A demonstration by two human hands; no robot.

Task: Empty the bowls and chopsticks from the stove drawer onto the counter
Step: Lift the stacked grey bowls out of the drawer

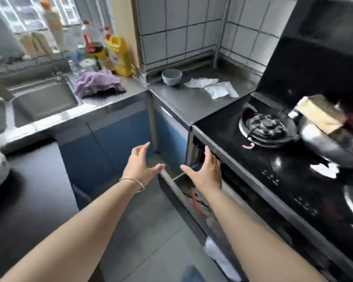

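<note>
Left hand (140, 166): grip wide, fingers spread, holding nothing, beside the drawer's front edge. Stove drawer (189, 197): pulled out; contents blurred. Right hand (205, 173): grip wide, over drawer. Bowl (171, 76): on bench (192, 98), upright.

Daylight from the window (29, 15) (blurred); edges warped, smeared.

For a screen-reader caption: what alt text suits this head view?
Both hands, left hand and right hand, reach open and empty over the partly open stove drawer below a black gas stove. One grey bowl sits on the steel counter beside crumpled paper.
</note>
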